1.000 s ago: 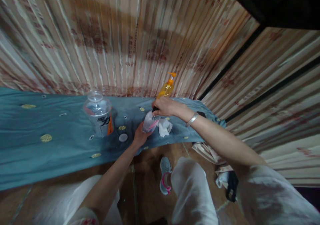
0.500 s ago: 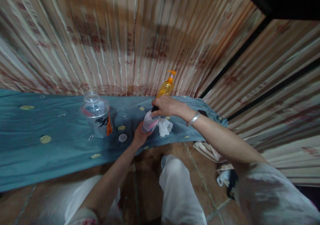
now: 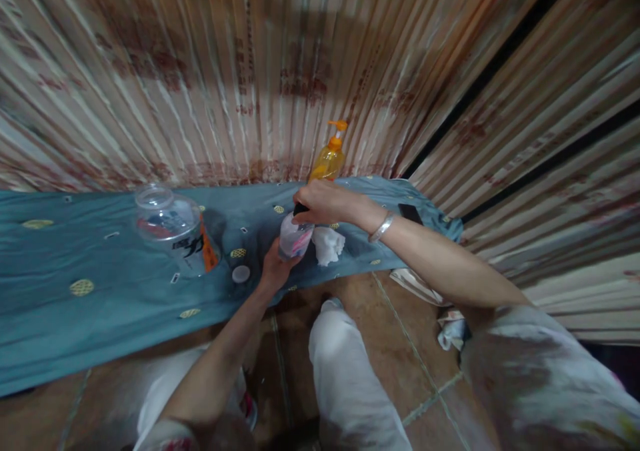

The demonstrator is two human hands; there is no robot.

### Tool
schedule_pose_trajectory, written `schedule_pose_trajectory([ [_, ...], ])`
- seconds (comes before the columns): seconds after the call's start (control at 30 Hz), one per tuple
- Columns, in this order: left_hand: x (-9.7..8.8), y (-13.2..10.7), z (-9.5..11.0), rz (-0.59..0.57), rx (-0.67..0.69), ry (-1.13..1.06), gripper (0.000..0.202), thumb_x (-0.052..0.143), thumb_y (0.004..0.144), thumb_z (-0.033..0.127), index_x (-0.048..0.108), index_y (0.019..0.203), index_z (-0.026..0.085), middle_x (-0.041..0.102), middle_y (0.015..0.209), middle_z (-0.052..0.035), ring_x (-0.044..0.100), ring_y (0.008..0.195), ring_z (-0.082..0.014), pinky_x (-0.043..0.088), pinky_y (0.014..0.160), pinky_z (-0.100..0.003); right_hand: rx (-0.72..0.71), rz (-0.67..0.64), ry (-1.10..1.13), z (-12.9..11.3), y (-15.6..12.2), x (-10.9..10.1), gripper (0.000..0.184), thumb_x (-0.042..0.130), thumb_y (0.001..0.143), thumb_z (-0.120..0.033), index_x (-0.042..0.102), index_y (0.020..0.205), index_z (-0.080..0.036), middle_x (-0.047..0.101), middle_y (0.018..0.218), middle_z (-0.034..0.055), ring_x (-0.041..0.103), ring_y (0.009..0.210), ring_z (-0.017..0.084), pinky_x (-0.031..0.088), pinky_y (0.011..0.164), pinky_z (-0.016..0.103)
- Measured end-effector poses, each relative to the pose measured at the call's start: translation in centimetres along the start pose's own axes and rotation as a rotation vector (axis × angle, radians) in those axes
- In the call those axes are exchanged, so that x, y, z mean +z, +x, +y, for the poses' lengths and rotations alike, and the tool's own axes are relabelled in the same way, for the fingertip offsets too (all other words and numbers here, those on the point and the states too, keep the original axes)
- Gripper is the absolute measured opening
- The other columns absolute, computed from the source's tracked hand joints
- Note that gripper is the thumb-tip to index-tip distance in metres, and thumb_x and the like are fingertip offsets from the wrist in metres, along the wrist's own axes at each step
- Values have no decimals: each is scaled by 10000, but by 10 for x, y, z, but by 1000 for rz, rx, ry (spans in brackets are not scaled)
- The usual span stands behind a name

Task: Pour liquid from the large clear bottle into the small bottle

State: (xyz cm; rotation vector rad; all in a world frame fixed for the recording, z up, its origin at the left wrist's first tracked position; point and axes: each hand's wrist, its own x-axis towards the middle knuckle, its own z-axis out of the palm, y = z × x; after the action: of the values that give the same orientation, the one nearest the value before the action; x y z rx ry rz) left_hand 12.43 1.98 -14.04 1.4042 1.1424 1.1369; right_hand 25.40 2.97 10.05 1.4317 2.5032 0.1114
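My left hand (image 3: 278,265) is wrapped round the lower part of a clear bottle (image 3: 295,237) with pink markings. At the bottle's top, my right hand (image 3: 323,199) grips its black cap (image 3: 300,209); whether the cap is loose from the neck I cannot tell. Just behind the right hand stands a yellow pump bottle (image 3: 327,161) with an orange pump, its base hidden. A crumpled white tissue (image 3: 328,245) lies right of the held bottle. To the left, a small white lid (image 3: 241,274) rests on the cloth.
A large clear plastic jar (image 3: 175,231) with an orange and black label stands on the teal cloth (image 3: 120,304) at left. A dark flat object (image 3: 410,213) lies near the right end. Pleated curtains (image 3: 210,91) hang behind. Crumpled cloth (image 3: 453,329) lies on the tiled floor.
The view has shifted slightly, so the jar sits farther left and looks more tilted. Both hands keep hold of the bottle and its cap.
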Motion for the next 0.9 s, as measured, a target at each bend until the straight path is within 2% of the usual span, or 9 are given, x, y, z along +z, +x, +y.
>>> schedule_pose_trajectory([
  [0.23,-8,6,21,24,33,73,500,791,638,417,624,1045,179,709,903,-23,645,827,-217,516,751,-324,71,66,53,6,5,-8,438,595,934,-485,675,1138,-106,742,1053,128,636,1138,290,454,904,311],
  [0.4,-3,16,27,60,81,88,543,786,652,440,625,1092,167,707,944,-53,656,869,-248,526,795,-371,57,152,55,17,9,-12,437,638,911,-433,655,1167,-80,721,1100,153,645,1112,299,477,886,339],
  [0.5,4,25,25,58,118,60,734,804,645,435,552,1279,165,694,1114,-98,663,982,-277,527,876,-417,82,162,66,29,5,-14,444,643,903,-448,661,1150,-80,717,1087,150,647,1083,292,477,891,359],
  [0.6,12,32,20,56,165,26,945,833,625,419,414,1441,190,548,1412,-151,557,1258,-312,445,1050,-447,145,148,73,43,-2,-14,446,641,900,-472,681,1105,-78,714,1052,147,640,1071,292,472,908,379],
  [0.7,22,37,12,42,185,10,887,791,697,396,394,1468,208,402,1554,-160,371,1439,-321,301,1167,-480,203,139,66,57,-7,-12,426,630,909,-464,694,1068,-74,712,1032,146,641,1054,287,469,910,383],
  [0.9,43,39,1,-32,185,-16,804,726,763,307,383,1487,237,367,1588,-127,320,1469,-318,263,1180,-521,314,151,-7,86,-3,5,427,633,909,-435,691,1082,-49,716,1061,187,659,1038,301,486,889,379],
])
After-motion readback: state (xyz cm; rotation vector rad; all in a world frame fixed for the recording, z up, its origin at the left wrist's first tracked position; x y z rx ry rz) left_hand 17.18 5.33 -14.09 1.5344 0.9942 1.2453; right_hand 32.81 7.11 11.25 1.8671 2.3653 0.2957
